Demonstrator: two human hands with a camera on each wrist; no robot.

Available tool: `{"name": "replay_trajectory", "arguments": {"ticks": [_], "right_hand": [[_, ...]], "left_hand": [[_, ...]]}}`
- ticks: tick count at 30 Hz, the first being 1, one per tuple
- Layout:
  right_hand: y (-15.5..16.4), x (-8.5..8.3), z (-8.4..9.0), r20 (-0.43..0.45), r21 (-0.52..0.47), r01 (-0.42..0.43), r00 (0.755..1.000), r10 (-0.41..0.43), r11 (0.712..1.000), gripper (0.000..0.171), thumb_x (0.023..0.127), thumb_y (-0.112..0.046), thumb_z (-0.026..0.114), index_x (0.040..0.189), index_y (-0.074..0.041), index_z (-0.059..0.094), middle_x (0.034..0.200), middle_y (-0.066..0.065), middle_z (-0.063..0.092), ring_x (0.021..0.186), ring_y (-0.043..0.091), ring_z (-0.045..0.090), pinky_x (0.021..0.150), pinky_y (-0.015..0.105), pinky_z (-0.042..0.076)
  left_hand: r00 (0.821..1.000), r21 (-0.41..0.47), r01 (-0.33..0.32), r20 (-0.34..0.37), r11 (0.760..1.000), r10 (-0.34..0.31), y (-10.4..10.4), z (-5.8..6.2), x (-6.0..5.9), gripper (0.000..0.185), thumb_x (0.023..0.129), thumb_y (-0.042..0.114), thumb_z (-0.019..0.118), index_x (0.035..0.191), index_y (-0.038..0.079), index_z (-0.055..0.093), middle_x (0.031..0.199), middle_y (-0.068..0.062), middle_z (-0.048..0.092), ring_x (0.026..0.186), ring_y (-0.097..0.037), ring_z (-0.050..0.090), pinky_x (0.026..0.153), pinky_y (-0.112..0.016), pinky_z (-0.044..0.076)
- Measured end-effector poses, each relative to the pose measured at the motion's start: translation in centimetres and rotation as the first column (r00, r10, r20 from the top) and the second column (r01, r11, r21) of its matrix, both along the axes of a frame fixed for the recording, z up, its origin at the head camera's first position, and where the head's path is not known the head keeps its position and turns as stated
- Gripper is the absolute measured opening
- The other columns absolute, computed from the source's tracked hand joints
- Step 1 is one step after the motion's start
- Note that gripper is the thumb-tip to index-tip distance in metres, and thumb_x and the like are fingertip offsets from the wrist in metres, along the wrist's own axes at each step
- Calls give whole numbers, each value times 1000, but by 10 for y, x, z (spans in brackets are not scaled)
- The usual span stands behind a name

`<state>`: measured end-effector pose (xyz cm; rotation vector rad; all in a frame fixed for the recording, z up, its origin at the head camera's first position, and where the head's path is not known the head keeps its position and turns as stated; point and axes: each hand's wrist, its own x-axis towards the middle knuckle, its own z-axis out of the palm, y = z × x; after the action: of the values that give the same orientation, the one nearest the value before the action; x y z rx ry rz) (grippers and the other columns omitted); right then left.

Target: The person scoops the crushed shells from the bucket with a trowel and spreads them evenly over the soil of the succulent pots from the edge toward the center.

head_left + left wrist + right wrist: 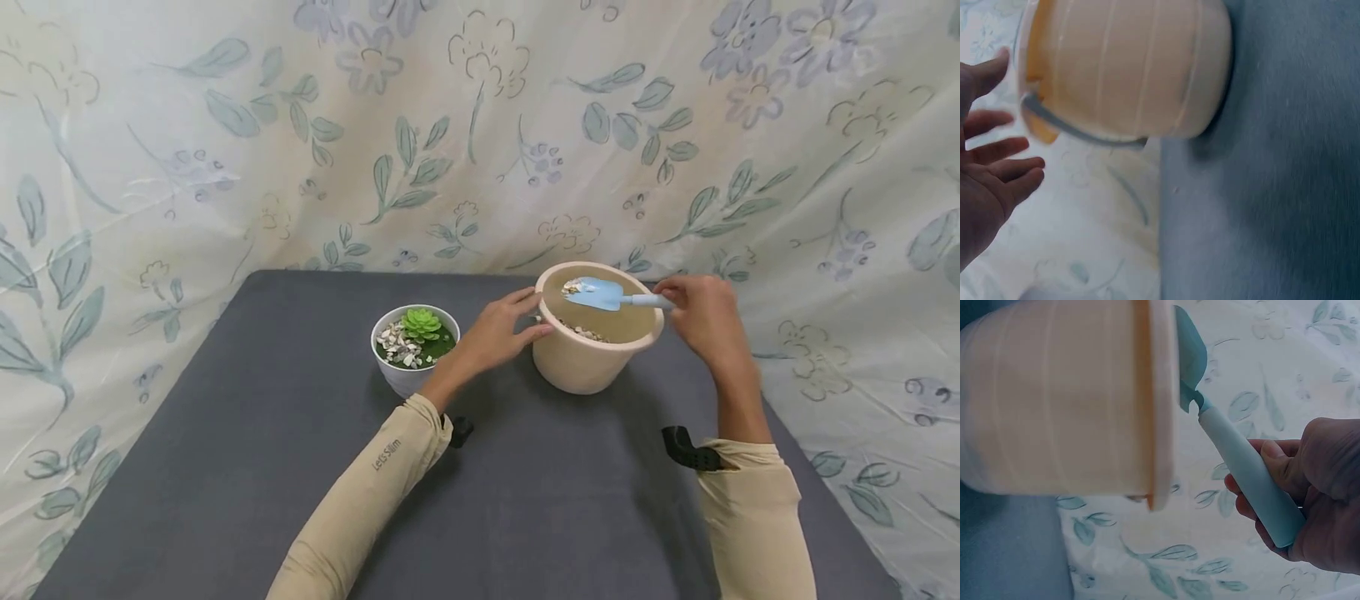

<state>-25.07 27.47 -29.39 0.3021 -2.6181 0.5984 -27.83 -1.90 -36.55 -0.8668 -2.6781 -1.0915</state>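
Observation:
A beige pot (581, 362) with pebbles in its bottom stands on the grey table (300, 467). My right hand (684, 302) grips the handle of a light blue trowel (600, 293), whose blade holds a few pebbles over the pot's mouth. The right wrist view shows the trowel (1241, 469) in that hand (1285, 481), its blade past the pot's rim (1160, 400). My left hand (525, 318) is at the pot's left side with straight fingers. In the left wrist view the left hand (1004, 162) is spread, with a gap to the pot (1129, 69).
A small white bowl (397, 379) holding a green succulent (422, 323), green filling and pale pebbles stands left of the left hand. A flowered cloth (225, 150) hangs close behind and around the table. Bare grey table stretches toward me.

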Motion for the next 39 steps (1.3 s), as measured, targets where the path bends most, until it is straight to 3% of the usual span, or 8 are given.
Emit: {"name": "replay_trajectory", "arguments": {"ticks": [6, 10, 15, 19, 23, 27, 33, 39], "right_hand": [[-19, 8, 10, 7, -36, -54, 999, 54, 998, 31, 88, 21, 55, 107, 10, 76, 111, 34, 73, 104, 50, 65, 83, 58, 50], [-39, 6, 13, 4, -30, -117, 993, 117, 993, 32, 89, 20, 52, 105, 8, 77, 108, 32, 74, 97, 45, 66, 78, 47, 46], [-71, -2, 11, 14, -45, -197, 980, 198, 979, 25, 96, 15, 56, 104, 6, 78, 101, 29, 75, 82, 35, 56, 73, 38, 38], [-102, -7, 5, 40, -65, -257, 965, 260, 964, 21, 98, 11, 60, 105, 5, 79, 101, 25, 76, 82, 32, 54, 74, 38, 40], [-137, -8, -3, 60, -49, -307, 949, 309, 951, 23, 96, 11, 62, 107, 2, 79, 105, 21, 76, 95, 35, 60, 85, 44, 44], [-171, -6, -13, -30, 62, -347, 937, 349, 936, 18, 94, 7, 70, 104, -2, 81, 99, 17, 75, 99, 36, 60, 89, 53, 45], [-207, -1, -25, -177, 201, -431, 867, 465, 880, 16, 95, 3, 70, 104, -4, 81, 97, 12, 70, 101, 32, 57, 94, 50, 45], [-213, 0, -25, -305, 248, -427, 817, 488, 870, 19, 94, 8, 69, 103, -3, 81, 100, 12, 70, 103, 32, 58, 96, 48, 46]], "left_hand": [[998, -19, -63, 17, 998, 63, -50, 8, 17, 73, 105, 41, 63, 163, 5, 35, 169, -16, 38, 157, -34, 38, 127, -52, 35], [989, -21, -144, 19, 989, 144, -91, 10, 29, 71, 106, 40, 61, 162, 4, 35, 168, -17, 38, 156, -37, 39, 126, -56, 36], [963, -50, -250, 86, 967, 254, -138, 3, 40, 76, 107, 45, 58, 166, 7, 28, 170, -21, 32, 156, -44, 34, 124, -63, 33], [934, -104, -297, 172, 949, 312, -164, -10, 51, 88, 103, 52, 61, 168, 9, 19, 173, -22, 25, 159, -45, 26, 125, -67, 28], [926, -133, -274, 231, 953, 298, -175, -22, 58, 106, 95, 54, 72, 169, 8, 12, 175, -20, 19, 161, -44, 22, 126, -67, 26], [931, -118, -241, 254, 963, 264, -174, -29, 57, 120, 87, 55, 81, 169, 7, 7, 175, -21, 18, 160, -44, 25, 125, -65, 31], [894, -91, -338, 281, 937, 350, -178, -29, 60, 130, 78, 54, 89, 168, 4, 9, 165, -27, 39, 148, -44, 47, 114, -61, 47], [898, -82, -333, 279, 940, 342, -185, -28, 60, 127, 77, 55, 89, 168, 6, 16, 167, -25, 36, 152, -43, 42, 117, -62, 44]]}}
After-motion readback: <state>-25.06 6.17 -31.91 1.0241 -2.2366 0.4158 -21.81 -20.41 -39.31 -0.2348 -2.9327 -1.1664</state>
